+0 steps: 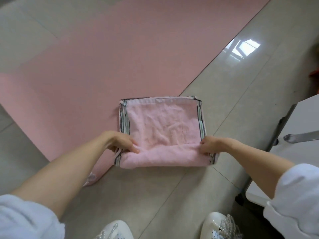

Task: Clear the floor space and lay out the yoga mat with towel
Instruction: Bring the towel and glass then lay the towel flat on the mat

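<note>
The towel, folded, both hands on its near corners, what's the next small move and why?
Probably lift the towel and shift it leftward onto the yoga mat. The left hand and right hand already pinch its near fold, but its right part lies on the bare floor tiles.

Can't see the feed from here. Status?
Left hand and right hand pinch towel fold. Towel half on mat, half on floor. Nothing in the way.

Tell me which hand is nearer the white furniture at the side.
Right. The right hand pinches the towel edge closest to the white furniture; the left hand holds the towel's far edge, over the pink mat.
</note>
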A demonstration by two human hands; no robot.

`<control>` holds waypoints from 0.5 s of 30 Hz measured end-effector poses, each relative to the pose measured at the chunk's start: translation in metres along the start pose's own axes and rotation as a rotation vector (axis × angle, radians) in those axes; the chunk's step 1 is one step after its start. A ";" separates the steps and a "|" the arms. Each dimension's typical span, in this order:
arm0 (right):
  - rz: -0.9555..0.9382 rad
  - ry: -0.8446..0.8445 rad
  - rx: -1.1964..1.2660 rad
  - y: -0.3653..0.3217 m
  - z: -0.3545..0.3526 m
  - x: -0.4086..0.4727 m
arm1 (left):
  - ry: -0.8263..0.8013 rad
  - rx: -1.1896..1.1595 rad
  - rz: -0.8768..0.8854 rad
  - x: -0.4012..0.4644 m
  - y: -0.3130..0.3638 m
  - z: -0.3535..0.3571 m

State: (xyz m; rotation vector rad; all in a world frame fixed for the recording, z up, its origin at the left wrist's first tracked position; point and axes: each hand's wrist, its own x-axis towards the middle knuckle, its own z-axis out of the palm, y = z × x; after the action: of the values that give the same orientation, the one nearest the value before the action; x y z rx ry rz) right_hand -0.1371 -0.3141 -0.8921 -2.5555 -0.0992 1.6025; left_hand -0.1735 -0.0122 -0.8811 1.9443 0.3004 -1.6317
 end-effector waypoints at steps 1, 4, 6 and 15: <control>0.051 -0.073 -0.024 0.000 0.000 0.000 | -0.060 0.091 -0.053 0.001 0.002 0.003; 0.047 -0.092 0.007 0.000 -0.005 0.000 | 0.083 0.297 -0.005 0.003 0.004 0.000; -0.065 0.141 0.037 0.000 -0.017 -0.001 | 0.298 0.213 0.144 0.003 0.003 -0.009; -0.136 0.902 0.161 -0.029 -0.035 0.021 | 1.097 -0.228 0.231 0.015 -0.015 -0.042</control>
State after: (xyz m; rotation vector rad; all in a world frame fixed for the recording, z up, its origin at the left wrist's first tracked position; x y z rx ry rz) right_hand -0.0958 -0.2853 -0.8915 -2.7842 -0.0476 0.2980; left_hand -0.1436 0.0206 -0.8964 2.3827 0.6036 -0.2417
